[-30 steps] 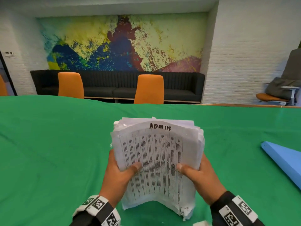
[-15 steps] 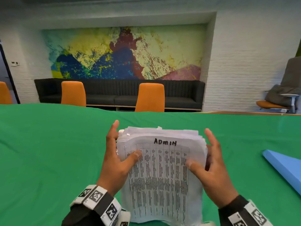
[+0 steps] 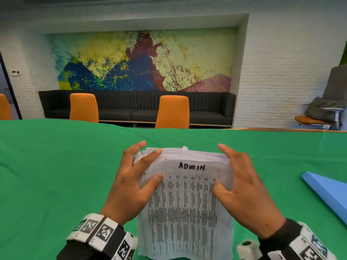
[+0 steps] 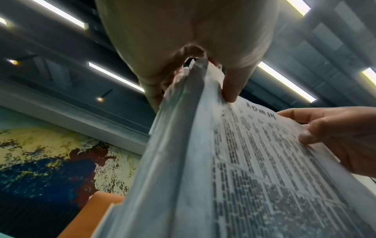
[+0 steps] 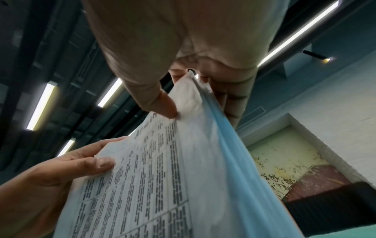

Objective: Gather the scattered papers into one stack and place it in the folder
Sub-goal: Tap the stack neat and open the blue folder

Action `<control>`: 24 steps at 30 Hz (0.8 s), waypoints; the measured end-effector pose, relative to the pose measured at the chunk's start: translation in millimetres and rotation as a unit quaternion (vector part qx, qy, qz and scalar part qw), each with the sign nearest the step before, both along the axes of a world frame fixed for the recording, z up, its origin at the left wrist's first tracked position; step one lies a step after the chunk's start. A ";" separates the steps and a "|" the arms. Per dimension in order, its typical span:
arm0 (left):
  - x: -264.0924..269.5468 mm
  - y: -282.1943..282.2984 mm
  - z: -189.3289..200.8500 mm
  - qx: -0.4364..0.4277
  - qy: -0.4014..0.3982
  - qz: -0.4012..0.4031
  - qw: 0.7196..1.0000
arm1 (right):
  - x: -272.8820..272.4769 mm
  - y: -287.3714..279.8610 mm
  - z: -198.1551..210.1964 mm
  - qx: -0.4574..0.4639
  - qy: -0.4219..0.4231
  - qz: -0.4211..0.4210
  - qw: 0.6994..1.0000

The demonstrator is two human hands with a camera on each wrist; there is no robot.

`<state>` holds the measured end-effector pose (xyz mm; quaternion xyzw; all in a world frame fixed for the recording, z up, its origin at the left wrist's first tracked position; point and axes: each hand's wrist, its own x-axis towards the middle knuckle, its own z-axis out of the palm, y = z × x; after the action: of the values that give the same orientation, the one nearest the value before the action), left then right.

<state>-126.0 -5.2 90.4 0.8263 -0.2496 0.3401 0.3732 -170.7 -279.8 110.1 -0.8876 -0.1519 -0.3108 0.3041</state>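
Observation:
I hold a thick paper stack (image 3: 187, 203) upright over the green table (image 3: 56, 175); its front sheet is a printed table headed "ADMIN". My left hand (image 3: 148, 166) grips the stack's upper left edge, thumb on the front and fingers round the corner and back. My right hand (image 3: 231, 169) grips the upper right edge the same way. The left wrist view shows the left hand (image 4: 203, 72) pinching the paper stack (image 4: 234, 169); the right wrist view shows the right hand (image 5: 193, 96) pinching the paper stack (image 5: 162, 177). A blue folder (image 3: 330, 194) lies flat at the right.
Green cloth covers the whole table. Two orange chairs (image 3: 172, 111) stand beyond its far edge, with a black sofa (image 3: 131, 107) and a painted wall behind them. An office chair (image 3: 323, 113) stands at the far right.
Both hands have slid from the stack's lower middle up to its top corners. The stack has sunk lower in view and stands straighter.

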 end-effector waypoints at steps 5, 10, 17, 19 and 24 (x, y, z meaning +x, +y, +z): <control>-0.7 4.5 3.0 -0.007 0.022 -0.032 0.999 | -2.0 0.5 5.1 -0.021 0.024 -0.020 0.999; 1.7 3.9 5.8 -0.003 0.042 -0.035 0.999 | 1.9 -1.3 3.2 -0.013 0.005 0.011 1.000; 4.0 6.6 13.4 0.021 0.060 -0.036 0.997 | 6.9 -4.5 -2.9 -0.010 0.000 0.013 1.000; 5.9 9.4 16.1 0.025 0.057 -0.030 0.998 | 7.8 -5.9 -2.6 -0.013 0.007 0.019 1.000; 7.4 13.4 17.5 -0.021 0.077 -0.045 0.996 | 11.0 -11.8 -3.1 0.006 0.020 0.029 0.999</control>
<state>-118.6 8.2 107.8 0.8302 -0.2493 0.2634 0.4234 -159.7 -291.6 107.0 -0.8870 -0.1695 -0.2850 0.3214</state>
